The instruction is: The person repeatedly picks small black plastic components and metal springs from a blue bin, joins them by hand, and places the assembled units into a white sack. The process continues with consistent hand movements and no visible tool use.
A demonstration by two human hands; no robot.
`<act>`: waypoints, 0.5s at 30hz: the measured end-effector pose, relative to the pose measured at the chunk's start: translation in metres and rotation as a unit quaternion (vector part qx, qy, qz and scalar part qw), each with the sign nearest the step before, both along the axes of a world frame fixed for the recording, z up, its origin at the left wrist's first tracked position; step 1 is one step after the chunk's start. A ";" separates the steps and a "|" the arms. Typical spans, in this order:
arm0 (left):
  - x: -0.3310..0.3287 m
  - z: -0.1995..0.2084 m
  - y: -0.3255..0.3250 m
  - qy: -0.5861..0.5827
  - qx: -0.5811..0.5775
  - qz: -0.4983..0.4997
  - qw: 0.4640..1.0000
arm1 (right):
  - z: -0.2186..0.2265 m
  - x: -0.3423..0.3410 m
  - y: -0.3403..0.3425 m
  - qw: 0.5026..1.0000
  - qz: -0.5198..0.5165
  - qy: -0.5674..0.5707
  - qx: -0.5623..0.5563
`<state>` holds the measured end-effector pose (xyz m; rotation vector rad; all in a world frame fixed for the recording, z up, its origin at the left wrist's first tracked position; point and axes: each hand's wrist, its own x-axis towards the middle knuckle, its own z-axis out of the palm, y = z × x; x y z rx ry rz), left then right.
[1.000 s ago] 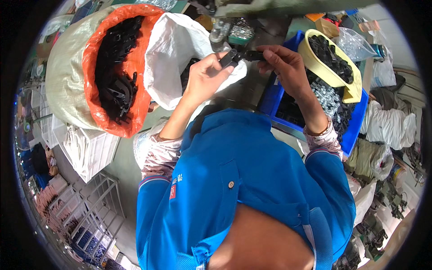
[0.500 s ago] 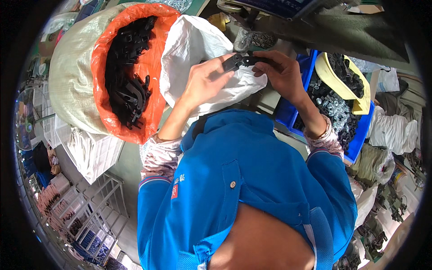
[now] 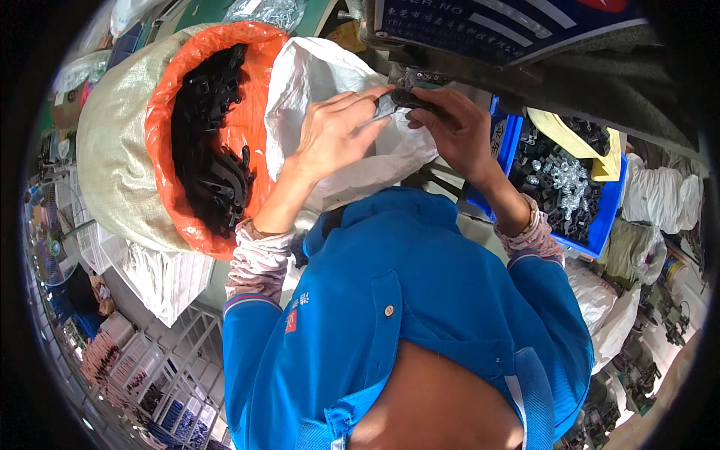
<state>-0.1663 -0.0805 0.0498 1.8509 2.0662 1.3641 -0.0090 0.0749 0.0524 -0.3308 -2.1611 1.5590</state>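
Between both hands, above the mouth of a white woven sack (image 3: 322, 64), is a black jointed plastic part (image 3: 406, 98). My left hand (image 3: 339, 129) is closed on its left end, thumb and fingers pinching it. On the other end, the fingers of my right hand (image 3: 459, 124) are curled round the black part, partly hiding it. To the left, a beige sack with an orange liner (image 3: 259, 112) lies tipped open, full of curved black plastic parts (image 3: 225, 176).
At the right, a blue bin (image 3: 609, 217) holds small black pieces and shiny metal pieces (image 3: 564, 184), with a yellow scoop-like tray (image 3: 606, 166) in it. A dark machine with a blue plate (image 3: 480, 30) overhangs the far side. White crates (image 3: 191, 277) stand at the left.
My hands stay on the black part, whose two pieces now look closer together and turned. The view has shifted, so the machine plate shows more.
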 end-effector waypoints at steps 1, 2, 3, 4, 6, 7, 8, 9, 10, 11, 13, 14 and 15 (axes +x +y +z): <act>-0.002 0.004 0.002 0.012 0.006 -0.008 1.000 | 0.001 -0.002 0.000 1.000 -0.011 0.014 0.013; -0.005 0.010 0.005 0.016 0.008 -0.005 1.000 | 0.002 -0.004 -0.001 0.999 -0.022 0.028 0.026; -0.008 0.017 0.009 0.019 0.012 -0.003 1.000 | 0.006 -0.007 -0.001 0.998 -0.028 0.038 0.030; -0.010 0.020 0.012 0.023 0.016 0.000 1.000 | 0.011 -0.011 0.001 0.998 -0.033 0.048 0.033; -0.016 0.017 0.019 0.041 0.000 0.007 0.999 | 0.009 -0.016 0.005 0.997 -0.043 0.054 0.045; -0.019 0.017 0.021 0.050 -0.009 0.011 0.999 | 0.001 -0.017 0.009 0.996 -0.046 0.051 0.053; -0.019 0.019 0.022 0.044 -0.040 0.012 0.998 | -0.004 -0.017 0.012 0.996 -0.050 0.047 0.062; -0.019 0.021 0.024 0.038 -0.072 0.012 0.997 | -0.008 -0.018 0.014 0.998 -0.057 0.007 0.036; -0.018 0.023 0.026 0.031 -0.104 0.012 0.994 | -0.011 -0.018 0.015 0.997 -0.064 -0.033 0.010; -0.018 0.023 0.026 0.025 -0.136 0.012 0.990 | -0.015 -0.018 0.016 0.995 -0.071 -0.073 -0.017; -0.021 0.017 0.027 0.000 -0.138 -0.008 0.990 | -0.017 -0.021 0.018 0.995 -0.061 -0.071 -0.013; -0.024 0.015 0.028 -0.012 -0.138 -0.017 0.990 | -0.014 -0.021 0.016 0.995 -0.067 -0.078 0.007; -0.023 0.012 0.027 -0.018 -0.136 -0.021 0.990 | -0.012 -0.015 0.011 0.993 -0.073 -0.090 0.024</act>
